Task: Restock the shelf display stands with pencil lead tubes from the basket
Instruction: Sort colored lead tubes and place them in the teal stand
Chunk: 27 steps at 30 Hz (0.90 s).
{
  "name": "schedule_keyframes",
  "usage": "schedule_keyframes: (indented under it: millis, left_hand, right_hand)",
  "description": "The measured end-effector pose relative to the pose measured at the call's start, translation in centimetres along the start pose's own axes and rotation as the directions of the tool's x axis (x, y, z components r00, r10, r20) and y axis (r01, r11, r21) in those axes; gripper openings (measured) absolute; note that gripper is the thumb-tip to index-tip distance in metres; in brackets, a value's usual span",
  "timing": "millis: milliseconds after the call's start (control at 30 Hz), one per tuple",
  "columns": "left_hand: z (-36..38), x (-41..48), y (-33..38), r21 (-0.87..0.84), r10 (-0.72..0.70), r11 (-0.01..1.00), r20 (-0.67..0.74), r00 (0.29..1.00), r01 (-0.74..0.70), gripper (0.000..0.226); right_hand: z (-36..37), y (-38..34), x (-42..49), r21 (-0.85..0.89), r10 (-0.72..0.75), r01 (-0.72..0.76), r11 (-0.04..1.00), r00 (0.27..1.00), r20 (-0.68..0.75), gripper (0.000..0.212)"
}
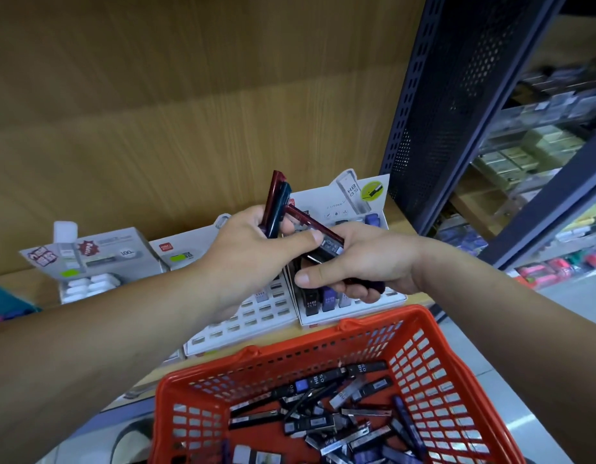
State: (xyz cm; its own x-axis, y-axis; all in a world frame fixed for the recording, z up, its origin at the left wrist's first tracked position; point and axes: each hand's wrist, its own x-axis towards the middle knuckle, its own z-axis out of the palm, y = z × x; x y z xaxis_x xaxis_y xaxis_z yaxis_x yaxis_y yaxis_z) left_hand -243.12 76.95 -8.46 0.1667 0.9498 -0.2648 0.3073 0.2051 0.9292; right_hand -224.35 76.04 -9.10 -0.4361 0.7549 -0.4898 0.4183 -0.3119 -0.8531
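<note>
- The left hand point(253, 249) gripped slim dark red and teal plastic pencil lead tubes point(276, 202) upright.
- The right hand point(366, 262) was curled round a bundle of dark tubes point(323, 236) above the white slotted display stands point(256, 318).
- More loose tubes point(323, 426) lay in the red plastic mesh basket point(161, 413).
- They looked light, rigid and smooth, so probably slippery when bunched; pinching a single tube at mid-body seemed safest.

Basket point(160, 406) runs off the bottom edge, right hand point(366, 262) covers part of the right display stand point(353, 314), far shelf goods point(541, 142) just blur.
</note>
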Motion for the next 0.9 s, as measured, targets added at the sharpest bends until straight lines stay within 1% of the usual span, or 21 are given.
schedule_keyframes:
  millis: [100, 167, 267, 333, 400, 433, 500, 567, 667, 733, 800, 900]
  left_hand:
    - [-0.2, 0.3, -0.1, -0.043, -0.041, 0.998, 0.042, 0.998, 0.043, 0.027]
    - [-0.3, 0.5, -0.1, -0.068, -0.045, 0.996, 0.07, 0.997, 0.05, 0.021]
    - [-0.5, 0.5, -0.1, -0.047, -0.036, 0.998, 0.113, 0.993, 0.042, 0.013]
    - [-0.4, 0.5, 0.0, -0.057, -0.031, 0.998, 0.11, 0.993, 0.038, 0.013]
    - [-0.6, 0.8, 0.1, -0.137, -0.05, 0.989, 0.063, 0.997, 0.058, 0.014]
    - [-0.7, 1.1, 0.1, -0.189, -0.069, 0.979, 0.036, 0.997, 0.075, 0.013]
    - [-1.2, 1.4, -0.1, -0.239, -0.115, 0.965, -0.005, 0.993, 0.11, 0.013]
    - [-1.4, 1.6, -0.8, -0.22, -0.154, 0.965, -0.024, 0.988, 0.145, 0.018]
    - [-1.0, 1.8, -1.4, -0.186, -0.19, 0.965, -0.001, 0.982, 0.186, 0.018]
    - [-0.5, 1.9, -1.4, -0.191, -0.191, 0.963, 0.014, 0.981, 0.19, 0.017]
    - [-0.2, 1.9, -1.3, -0.198, -0.174, 0.964, 0.025, 0.984, 0.176, 0.015]
    - [0.2, 1.5, -1.0, -0.199, -0.133, 0.97, 0.044, 0.99, 0.139, 0.016]
  right_hand:
    - [0.0, 0.3, 0.0, 0.069, -0.029, 0.029, 0.997, 1.0, -0.003, 0.026]
    - [-0.1, 0.7, 0.1, 0.109, -0.045, 0.045, 0.993, 0.999, -0.005, 0.032]
    - [-0.1, 1.0, 0.0, 0.093, -0.042, 0.042, 0.995, 0.999, -0.003, 0.037]
    - [-0.3, 1.1, 0.1, 0.094, -0.031, 0.029, 0.995, 0.999, 0.019, 0.035]
    - [-0.9, 1.5, 0.0, 0.091, -0.019, 0.017, 0.996, 1.0, 0.019, 0.033]
    - [-1.3, 1.9, 0.0, 0.086, -0.002, 0.003, 0.996, 1.0, -0.012, 0.033]
    - [-2.1, 3.1, -0.2, 0.111, 0.034, -0.018, 0.994, 0.989, -0.143, 0.031]
    - [-2.6, 4.1, -0.4, 0.192, 0.03, 0.021, 0.981, 0.965, -0.26, 0.03]
    - [-2.9, 4.1, -0.9, 0.272, -0.07, 0.161, 0.949, 0.946, -0.317, 0.034]
    - [-2.8, 3.5, -1.1, 0.281, -0.122, 0.221, 0.934, 0.936, -0.329, 0.033]
    - [-2.5, 3.0, -1.1, 0.245, -0.167, 0.252, 0.936, 0.932, -0.321, 0.025]
    - [-2.2, 2.6, -0.9, 0.217, -0.179, 0.245, 0.945, 0.942, -0.285, 0.021]
